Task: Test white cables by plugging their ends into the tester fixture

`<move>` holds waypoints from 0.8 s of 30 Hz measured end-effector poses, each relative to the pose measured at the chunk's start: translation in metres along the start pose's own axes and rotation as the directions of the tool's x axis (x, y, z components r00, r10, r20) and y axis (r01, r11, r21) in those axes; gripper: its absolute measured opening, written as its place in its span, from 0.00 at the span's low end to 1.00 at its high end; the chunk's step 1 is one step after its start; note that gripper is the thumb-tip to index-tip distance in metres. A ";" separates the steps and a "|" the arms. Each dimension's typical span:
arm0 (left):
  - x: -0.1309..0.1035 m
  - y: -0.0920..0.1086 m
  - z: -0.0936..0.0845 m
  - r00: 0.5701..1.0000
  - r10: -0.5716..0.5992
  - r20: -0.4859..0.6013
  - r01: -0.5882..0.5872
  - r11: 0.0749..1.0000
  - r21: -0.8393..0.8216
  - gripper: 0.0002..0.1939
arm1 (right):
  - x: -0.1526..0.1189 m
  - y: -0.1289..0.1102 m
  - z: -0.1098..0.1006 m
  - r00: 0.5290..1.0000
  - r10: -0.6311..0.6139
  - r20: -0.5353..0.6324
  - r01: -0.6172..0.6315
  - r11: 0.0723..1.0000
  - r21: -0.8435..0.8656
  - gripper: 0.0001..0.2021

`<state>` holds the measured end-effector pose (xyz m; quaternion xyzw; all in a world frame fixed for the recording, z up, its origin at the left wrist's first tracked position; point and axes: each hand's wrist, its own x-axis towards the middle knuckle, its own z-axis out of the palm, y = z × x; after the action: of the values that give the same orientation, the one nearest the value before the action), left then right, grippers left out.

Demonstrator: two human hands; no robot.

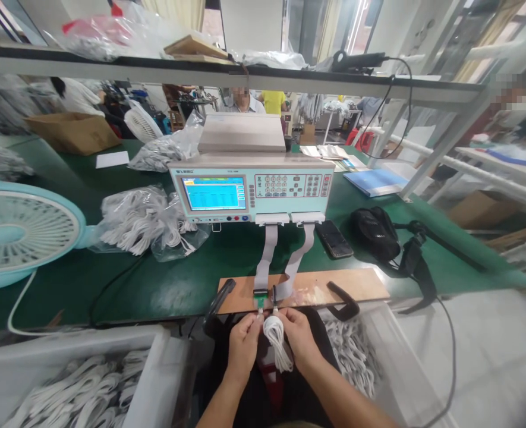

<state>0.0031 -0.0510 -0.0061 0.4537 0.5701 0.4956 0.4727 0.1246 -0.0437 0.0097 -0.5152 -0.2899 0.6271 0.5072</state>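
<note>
A coiled white cable (279, 345) hangs between my hands at the front edge of the bench. My left hand (243, 342) pinches one plug end of it, at a small green circuit board (261, 300). Fingers closed, my right hand (299, 334) grips the other plug end, close to the second connector (275, 293). How far either plug is seated I cannot tell. Two grey ribbon cables (267, 255) run from these connectors to the tester (249, 184), whose blue screen (216, 194) is lit. Under the connectors lies a wooden board (356, 286).
Black clamps (220, 300) hold the board at both sides. White bins (156, 351) of coiled cables flank me. On the green bench stand a fan (22, 232), bagged cables (133, 220), a phone (334, 239) and a black pouch (375, 232). A shelf (133, 70) crosses above; people sit beyond.
</note>
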 end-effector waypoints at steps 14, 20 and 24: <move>-0.003 -0.011 0.007 0.999 -0.016 -0.039 0.014 0.999 -0.051 0.14 | 0.000 -0.001 0.000 0.999 0.010 0.041 -0.011 1.000 0.026 0.16; -0.007 -0.014 0.012 0.999 0.009 -0.051 -0.008 1.000 0.029 0.21 | -0.001 0.000 -0.001 1.000 0.003 0.028 -0.002 1.000 -0.027 0.17; -0.026 0.002 -0.023 0.995 0.063 -0.072 -0.055 0.993 0.103 0.21 | 0.000 0.008 -0.009 0.998 0.061 0.022 -0.060 0.997 -0.040 0.14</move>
<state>-0.0163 -0.0797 -0.0007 0.4747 0.5981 0.4967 0.4127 0.1307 -0.0476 0.0001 -0.5263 -0.2920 0.6424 0.4744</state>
